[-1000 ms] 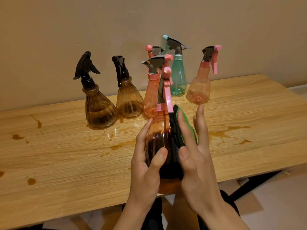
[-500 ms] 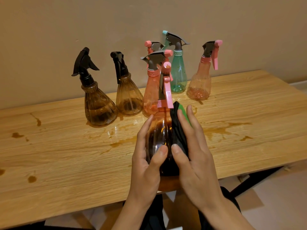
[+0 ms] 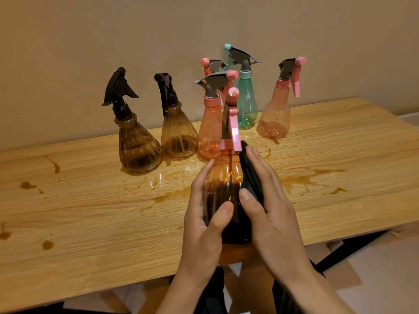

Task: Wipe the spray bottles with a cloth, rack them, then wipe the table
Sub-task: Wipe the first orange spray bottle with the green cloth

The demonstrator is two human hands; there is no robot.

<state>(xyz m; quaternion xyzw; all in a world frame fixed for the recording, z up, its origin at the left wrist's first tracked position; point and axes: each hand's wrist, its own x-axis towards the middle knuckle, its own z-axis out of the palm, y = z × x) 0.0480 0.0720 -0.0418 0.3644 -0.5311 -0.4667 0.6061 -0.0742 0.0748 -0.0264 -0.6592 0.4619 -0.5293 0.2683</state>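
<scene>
Two hands at lower centre of the frame hold one spray bottle, a cloth pressed to its side.

The left hand curls round the left flank of the amber bottle, thumb across its front; the right hand wraps a dark cloth against the bottle's right flank, thumb pinning the cloth in front. The bottle's pink trigger points up, above the near edge of the wooden table. Brown spill marks streak the wood around it. Behind stand two brown bottles left of centre, a pink bottle just beyond the hands, a teal bottle and a second pink bottle to the right, near the wall.
</scene>
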